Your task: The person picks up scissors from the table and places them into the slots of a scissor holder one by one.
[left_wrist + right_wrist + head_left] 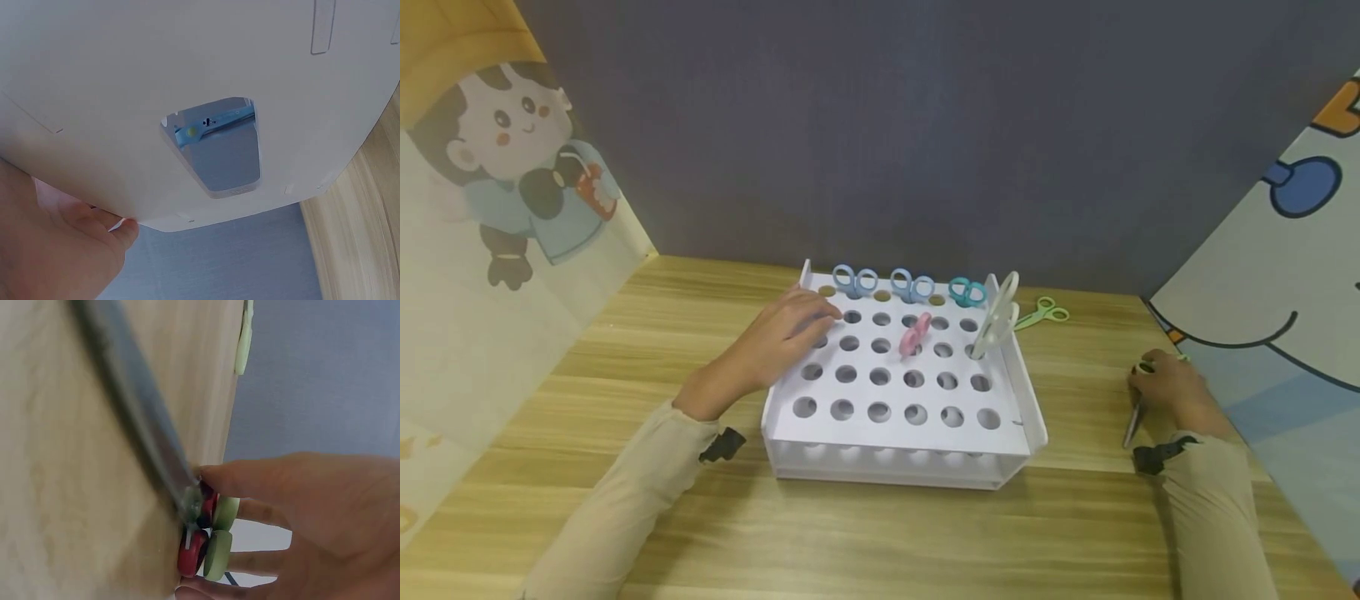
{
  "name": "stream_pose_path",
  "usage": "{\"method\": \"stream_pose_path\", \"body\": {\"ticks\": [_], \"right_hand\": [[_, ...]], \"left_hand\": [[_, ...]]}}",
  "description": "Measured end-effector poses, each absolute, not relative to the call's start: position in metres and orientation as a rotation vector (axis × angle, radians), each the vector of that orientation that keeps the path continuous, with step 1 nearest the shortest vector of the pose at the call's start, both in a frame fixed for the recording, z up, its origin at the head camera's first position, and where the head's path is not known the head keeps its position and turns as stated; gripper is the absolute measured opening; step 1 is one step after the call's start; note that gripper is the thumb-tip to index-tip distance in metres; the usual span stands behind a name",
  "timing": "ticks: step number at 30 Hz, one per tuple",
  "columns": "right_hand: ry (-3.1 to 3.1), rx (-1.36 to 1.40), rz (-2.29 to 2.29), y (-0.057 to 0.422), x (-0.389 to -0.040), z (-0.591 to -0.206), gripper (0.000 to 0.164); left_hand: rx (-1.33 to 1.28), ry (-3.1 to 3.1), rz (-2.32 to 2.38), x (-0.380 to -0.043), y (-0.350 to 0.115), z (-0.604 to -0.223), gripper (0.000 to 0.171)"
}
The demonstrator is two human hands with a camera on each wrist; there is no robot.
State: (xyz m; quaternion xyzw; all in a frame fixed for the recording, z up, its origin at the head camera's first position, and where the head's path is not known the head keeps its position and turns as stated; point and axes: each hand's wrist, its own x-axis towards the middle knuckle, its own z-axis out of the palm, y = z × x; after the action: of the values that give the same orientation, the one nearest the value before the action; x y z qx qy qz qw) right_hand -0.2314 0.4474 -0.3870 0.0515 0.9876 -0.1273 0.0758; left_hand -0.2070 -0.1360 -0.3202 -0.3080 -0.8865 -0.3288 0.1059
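Note:
My left hand (790,333) rests over the left side wall of a white rack (898,429) with rows of round holes, its fingers reaching onto the top; in the left wrist view it lies at the wall's edge. Two pairs of blue scissors (912,286) and teal scissors (967,292) stand in the back row. Pink scissors (915,336) and tall white-handled scissors (997,321) stand further forward. At the far right my right hand (1172,387) grips scissors (192,553) with red-and-black and pale green handle parts, blade towards the wrist camera. Whether these are two stacked pairs I cannot tell.
Light green scissors (1045,312) lie on the wooden table (880,542), right of the rack. A dark grey panel (880,133) stands behind, with printed walls on both sides. Through a cutout in the rack's side wall a blue scissor blade (219,123) shows.

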Motion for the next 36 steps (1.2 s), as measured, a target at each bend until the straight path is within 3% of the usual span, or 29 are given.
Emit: {"method": "stream_pose_path", "body": {"ticks": [11, 25, 36], "right_hand": [[3.029, 0.166, -0.383, 0.4433, -0.2284, -0.3854, 0.054], [3.242, 0.114, -0.596, 0.4469, -0.2261, -0.3864, 0.054], [3.441, 0.284, -0.749, 0.4383, -0.2254, -0.3805, 0.044]], "left_hand": [[-0.905, -2.615, -0.977, -0.2074, -0.1376, -0.3215, 0.029], [-0.898, -2.629, -0.973, -0.2052, -0.1370, -0.3196, 0.031], [-0.894, -2.632, -0.973, -0.2050, -0.1367, -0.3187, 0.030]]}}
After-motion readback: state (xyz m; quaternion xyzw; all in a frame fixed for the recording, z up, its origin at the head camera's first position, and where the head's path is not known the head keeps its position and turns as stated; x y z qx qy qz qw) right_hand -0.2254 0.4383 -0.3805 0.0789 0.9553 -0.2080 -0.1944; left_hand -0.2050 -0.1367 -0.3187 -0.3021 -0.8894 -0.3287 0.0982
